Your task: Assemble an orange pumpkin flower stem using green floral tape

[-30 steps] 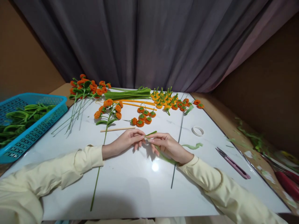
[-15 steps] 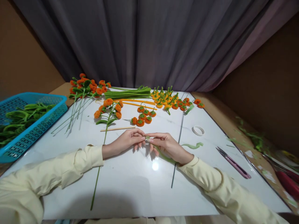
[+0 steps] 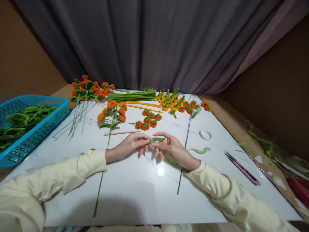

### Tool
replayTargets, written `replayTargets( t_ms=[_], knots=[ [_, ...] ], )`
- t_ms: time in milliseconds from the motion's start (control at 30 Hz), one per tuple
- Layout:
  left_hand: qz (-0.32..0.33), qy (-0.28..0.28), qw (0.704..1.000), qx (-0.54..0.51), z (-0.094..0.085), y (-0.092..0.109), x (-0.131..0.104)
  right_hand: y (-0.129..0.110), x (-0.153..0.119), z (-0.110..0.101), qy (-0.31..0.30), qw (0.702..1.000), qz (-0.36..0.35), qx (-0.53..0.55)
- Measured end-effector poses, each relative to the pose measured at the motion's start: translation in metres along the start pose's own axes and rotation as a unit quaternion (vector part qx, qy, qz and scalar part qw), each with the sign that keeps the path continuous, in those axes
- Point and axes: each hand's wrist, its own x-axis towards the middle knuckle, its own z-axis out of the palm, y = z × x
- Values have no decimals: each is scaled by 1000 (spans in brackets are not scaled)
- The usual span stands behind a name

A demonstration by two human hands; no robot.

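Over the middle of the white table, my left hand (image 3: 130,145) pinches a short green fuzzy stem (image 3: 159,140) near its left end. My right hand (image 3: 177,152) meets it from the right, index finger raised. Its thumb presses on a pale green tape strip (image 3: 174,164), which trails below the palm toward the wrist. Where tape and stem meet is partly hidden by the fingertips. Close to my left hand lies a thin wooden stick (image 3: 122,132). A long-stemmed spray of orange fuzzy flowers (image 3: 112,105) lies by my left wrist, its stem passing under my forearm.
Several loose orange flower heads (image 3: 146,120) lie beyond my hands, with yellow ones (image 3: 169,102) and a green stem bundle (image 3: 132,96) farther back. At right are a white tape ring (image 3: 205,135) and purple snips (image 3: 242,168). A blue basket (image 3: 36,133) of green leaves stands left.
The short green stem now shows lying crosswise between my hands. My right index finger has lifted away from the left fingertips. Both hands stay in nearly the same place.
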Motion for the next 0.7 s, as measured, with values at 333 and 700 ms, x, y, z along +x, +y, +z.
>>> replayTargets(
  t_ms=[333, 700],
  knots=[
    [8, -18, 1000, 16, 1, 0, -1, 1, 1, -1, -9, 1000, -9, -2],
    [10, 2, 999, 41, 3, 0, 0, 2, 0, -1, -19, 1000, -16, -3]
  ],
)
